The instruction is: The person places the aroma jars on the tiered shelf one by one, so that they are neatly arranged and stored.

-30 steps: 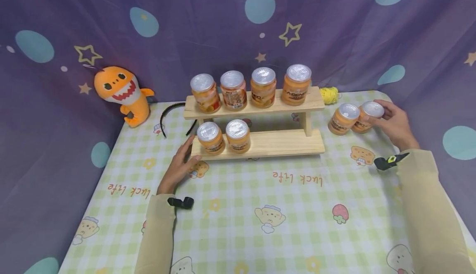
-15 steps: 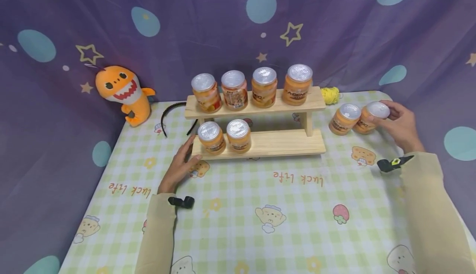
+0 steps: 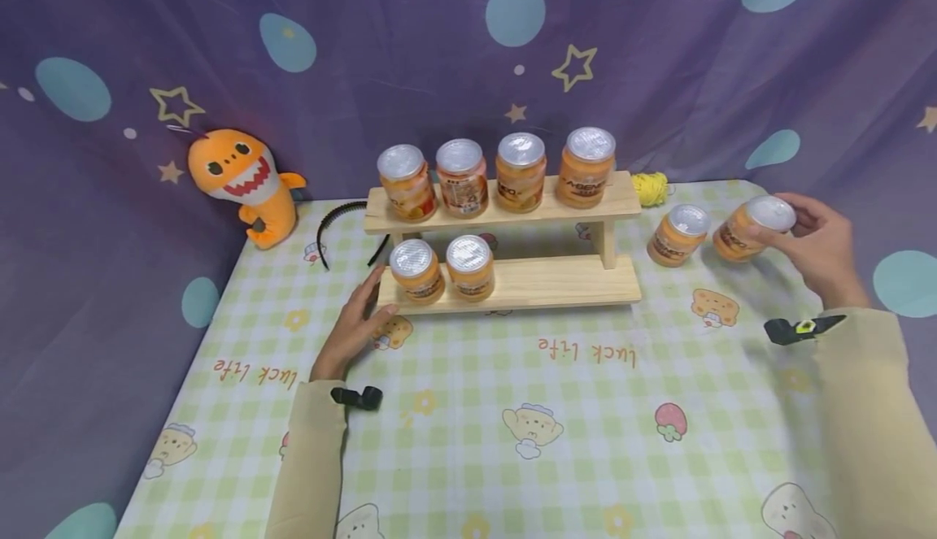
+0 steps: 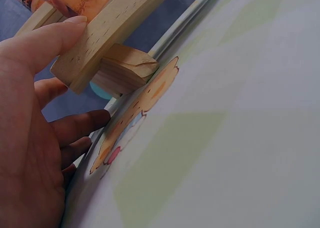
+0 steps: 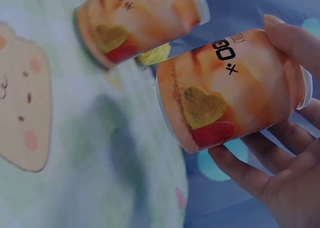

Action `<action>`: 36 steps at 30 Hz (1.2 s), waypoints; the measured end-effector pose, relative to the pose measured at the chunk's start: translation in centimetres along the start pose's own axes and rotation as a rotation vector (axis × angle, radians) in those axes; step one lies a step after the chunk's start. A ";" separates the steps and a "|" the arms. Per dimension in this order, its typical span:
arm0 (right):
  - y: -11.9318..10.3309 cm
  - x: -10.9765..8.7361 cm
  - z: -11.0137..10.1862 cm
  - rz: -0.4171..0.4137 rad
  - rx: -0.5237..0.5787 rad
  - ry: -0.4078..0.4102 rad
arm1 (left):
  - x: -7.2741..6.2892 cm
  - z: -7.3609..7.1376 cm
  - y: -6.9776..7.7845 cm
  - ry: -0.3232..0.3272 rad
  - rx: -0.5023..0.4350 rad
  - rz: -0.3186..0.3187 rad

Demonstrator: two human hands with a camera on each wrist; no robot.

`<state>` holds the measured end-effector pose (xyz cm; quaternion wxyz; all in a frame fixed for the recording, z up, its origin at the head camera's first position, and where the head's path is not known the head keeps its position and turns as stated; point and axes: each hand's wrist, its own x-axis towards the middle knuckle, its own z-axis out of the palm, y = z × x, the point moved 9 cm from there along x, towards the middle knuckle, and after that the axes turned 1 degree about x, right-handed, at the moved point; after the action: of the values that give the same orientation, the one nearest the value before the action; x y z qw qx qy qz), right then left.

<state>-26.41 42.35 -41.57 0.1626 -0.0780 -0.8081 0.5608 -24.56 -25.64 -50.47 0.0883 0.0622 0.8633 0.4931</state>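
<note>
My right hand (image 3: 823, 250) grips an orange-labelled jar (image 3: 738, 238) with a silver lid, thumb on one side and fingers on the other. In the right wrist view the held jar (image 5: 235, 93) is tilted, its base clear of the cloth. Another such jar (image 3: 673, 242) stands to its left on the table. My left hand (image 3: 353, 329) holds the left end of a two-tier wooden rack (image 3: 556, 283). In the left wrist view the thumb presses on the lower plank (image 4: 107, 38), with a finger tucked under its end.
Several similar jars (image 3: 520, 177) line the upper tier, and two jars (image 3: 470, 271) stand at the lower tier's left. An orange shark plush (image 3: 252, 185), a black headband (image 3: 329, 218) and a yellow yarn bundle (image 3: 649, 189) lie around the rack on the checked tablecloth (image 3: 468, 433).
My right hand has moved right with its jar, opening a gap from the standing jar that it was close beside. The left hand and rack have stayed put.
</note>
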 end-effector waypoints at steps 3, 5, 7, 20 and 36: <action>-1.0 -0.2 -0.5 -0.007 0.015 0.005 | -0.1 -0.1 0.1 0.006 0.012 0.010; -1.7 -0.4 -0.7 -0.005 0.025 0.004 | -0.1 -0.1 0.1 0.012 0.011 0.019; -2.6 -0.7 -1.0 -0.004 0.025 0.010 | -0.1 -0.1 0.2 0.017 0.006 0.025; -8.8 -1.8 -1.5 -0.069 0.046 0.062 | -0.1 -0.2 0.0 0.022 0.020 0.032; -13.5 -3.8 0.9 -0.092 0.074 0.008 | -0.3 -0.1 0.8 0.007 0.008 0.017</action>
<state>-22.45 35.55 -29.99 0.1942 -0.0368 -0.7889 0.5819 -24.29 -25.36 -49.72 0.0808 0.0680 0.8649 0.4907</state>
